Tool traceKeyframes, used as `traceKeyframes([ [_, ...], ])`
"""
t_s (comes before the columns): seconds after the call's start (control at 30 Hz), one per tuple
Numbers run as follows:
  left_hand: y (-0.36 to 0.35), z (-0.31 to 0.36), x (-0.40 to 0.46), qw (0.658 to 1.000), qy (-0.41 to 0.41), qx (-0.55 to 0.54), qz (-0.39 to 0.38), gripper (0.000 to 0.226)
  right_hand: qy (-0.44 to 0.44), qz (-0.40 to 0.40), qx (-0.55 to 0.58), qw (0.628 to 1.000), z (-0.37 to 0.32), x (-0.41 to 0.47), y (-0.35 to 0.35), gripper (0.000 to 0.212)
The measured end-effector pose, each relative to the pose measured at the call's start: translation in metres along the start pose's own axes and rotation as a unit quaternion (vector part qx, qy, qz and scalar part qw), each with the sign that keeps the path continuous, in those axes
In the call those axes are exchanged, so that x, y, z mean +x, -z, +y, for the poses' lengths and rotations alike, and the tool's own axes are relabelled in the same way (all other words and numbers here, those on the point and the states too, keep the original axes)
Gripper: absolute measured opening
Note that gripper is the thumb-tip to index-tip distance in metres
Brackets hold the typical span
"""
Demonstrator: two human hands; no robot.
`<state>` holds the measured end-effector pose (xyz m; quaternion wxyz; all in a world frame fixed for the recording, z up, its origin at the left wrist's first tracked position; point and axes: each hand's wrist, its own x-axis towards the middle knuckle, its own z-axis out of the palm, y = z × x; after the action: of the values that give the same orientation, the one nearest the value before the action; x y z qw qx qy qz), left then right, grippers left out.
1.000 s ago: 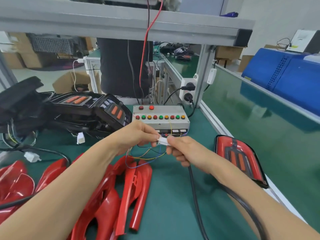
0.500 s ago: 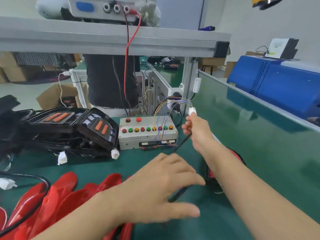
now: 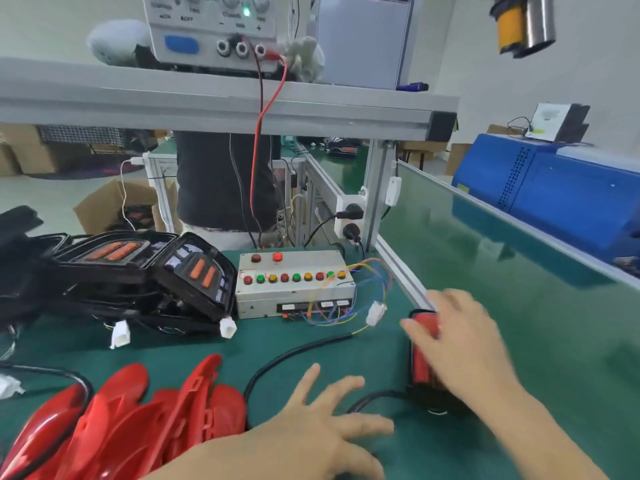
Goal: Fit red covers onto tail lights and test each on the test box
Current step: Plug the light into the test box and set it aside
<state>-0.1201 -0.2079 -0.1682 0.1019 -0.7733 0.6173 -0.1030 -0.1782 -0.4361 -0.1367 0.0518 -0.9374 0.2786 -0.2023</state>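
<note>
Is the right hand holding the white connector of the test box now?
No, the white connector hangs free beside the test box, while the right hand reaches over the covered tail light.

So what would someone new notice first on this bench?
Probably the heap of glossy red covers at the near left, then the grey test box with its row of coloured buttons at centre. To the right, the right hand is over a covered tail light, while the left hand hovers open over the green mat.
</note>
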Motion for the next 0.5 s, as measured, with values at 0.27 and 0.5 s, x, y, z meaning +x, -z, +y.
traceKeyframes([
  [0.27,0.054,-0.038,0.035,0.89,0.144,-0.331,0.28,0.077,-0.283,-0.186,0.268,0.902,0.076,-0.03,0.001,0.076],
  [0.5,0.007,-0.043,0.098,0.888,0.226,-0.396,0.06,0.089,-0.351,-0.183,0.525,0.753,0.065,-0.026,0.004,0.024],
])
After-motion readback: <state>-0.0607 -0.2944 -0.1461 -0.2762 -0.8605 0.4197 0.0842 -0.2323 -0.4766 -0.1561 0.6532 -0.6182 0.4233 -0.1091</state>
